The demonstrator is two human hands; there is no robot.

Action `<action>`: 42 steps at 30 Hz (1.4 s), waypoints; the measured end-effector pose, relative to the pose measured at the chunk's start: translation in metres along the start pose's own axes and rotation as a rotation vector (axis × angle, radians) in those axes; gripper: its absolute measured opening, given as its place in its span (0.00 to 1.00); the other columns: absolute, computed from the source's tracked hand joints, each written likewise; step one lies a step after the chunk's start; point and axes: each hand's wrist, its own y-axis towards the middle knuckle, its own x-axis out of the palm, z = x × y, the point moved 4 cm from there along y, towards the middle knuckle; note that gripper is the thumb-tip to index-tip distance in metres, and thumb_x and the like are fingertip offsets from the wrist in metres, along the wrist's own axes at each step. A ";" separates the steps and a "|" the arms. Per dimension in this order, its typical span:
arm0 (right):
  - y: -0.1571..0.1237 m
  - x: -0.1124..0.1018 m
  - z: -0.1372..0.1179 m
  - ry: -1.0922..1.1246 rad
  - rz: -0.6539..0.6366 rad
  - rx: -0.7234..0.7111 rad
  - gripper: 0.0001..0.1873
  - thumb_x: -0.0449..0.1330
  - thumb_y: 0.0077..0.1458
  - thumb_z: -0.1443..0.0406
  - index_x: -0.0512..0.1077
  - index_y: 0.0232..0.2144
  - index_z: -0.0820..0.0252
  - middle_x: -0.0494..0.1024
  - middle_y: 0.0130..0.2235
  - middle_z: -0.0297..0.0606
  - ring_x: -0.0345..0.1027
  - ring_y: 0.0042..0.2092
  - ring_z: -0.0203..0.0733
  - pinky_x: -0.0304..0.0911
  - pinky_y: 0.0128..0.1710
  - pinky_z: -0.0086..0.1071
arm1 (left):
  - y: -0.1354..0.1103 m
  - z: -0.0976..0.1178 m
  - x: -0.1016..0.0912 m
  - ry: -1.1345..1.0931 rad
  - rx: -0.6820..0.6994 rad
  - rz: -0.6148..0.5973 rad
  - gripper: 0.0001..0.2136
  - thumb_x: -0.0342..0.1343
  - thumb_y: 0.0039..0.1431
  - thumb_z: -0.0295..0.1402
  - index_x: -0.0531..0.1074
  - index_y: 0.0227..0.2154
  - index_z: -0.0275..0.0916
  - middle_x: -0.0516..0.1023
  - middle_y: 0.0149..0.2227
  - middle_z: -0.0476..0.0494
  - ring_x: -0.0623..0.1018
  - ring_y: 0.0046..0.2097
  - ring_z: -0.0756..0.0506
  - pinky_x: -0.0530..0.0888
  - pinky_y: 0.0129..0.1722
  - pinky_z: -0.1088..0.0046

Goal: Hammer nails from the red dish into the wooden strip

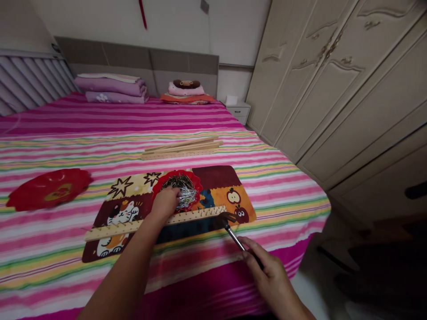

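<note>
In my right hand [268, 266] is a claw hammer [236, 239], gripped by its handle, with its head by the right end of a wooden strip [190, 216]. Nails stick up along this strip, and small holes show in it. My left hand [167, 200] reaches over the strip into a red scalloped plate [198, 181] heaped with loose nails [187, 194]. Its fingers are curled down among the nails, and their tips are hidden. Plate and strip rest on a patterned mat [216, 177] with a cat and apples printed on it.
Several wooden strips [182, 149] lie behind the mat on the striped bed [267, 178]. A red plastic plate [50, 190] sits at left. Folded bedding [113, 86] is by the headboard [126, 58]. A wardrobe [320, 98] stands to the right, beyond the bed's edge.
</note>
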 end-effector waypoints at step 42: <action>-0.002 -0.004 0.003 -0.003 0.008 0.038 0.17 0.53 0.57 0.63 0.72 0.48 0.57 0.78 0.45 0.39 0.73 0.45 0.42 0.68 0.46 0.32 | -0.072 0.034 0.066 -0.987 -0.248 0.289 0.10 0.53 0.50 0.41 0.73 0.31 0.42 0.76 0.25 0.52 0.75 0.28 0.49 0.70 0.31 0.75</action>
